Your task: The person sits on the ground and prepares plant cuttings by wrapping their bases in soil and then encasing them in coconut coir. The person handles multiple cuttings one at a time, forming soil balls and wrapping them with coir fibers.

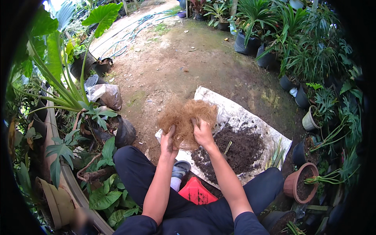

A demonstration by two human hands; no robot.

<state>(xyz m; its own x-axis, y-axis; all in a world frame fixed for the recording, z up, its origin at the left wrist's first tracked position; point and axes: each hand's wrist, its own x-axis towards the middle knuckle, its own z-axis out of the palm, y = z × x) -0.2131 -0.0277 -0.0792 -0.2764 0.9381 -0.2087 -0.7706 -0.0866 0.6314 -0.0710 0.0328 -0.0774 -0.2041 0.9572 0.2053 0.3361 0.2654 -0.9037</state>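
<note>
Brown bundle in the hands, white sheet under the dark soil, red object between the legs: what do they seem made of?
Brown bundle: dry, matte plant fibre, perhaps coir, given its loose, tangled strands.
White sheet: dull, perhaps woven plastic or cloth; thin and creased, but the weave is unclear.
Red object: likely moulded plastic, from its even colour and smooth face.

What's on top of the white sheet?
On the white sheet: dark soil and, toward the right corner, narrow leaves. The brown fibre and right forearm hide parts; what's there can't be seen.
</note>
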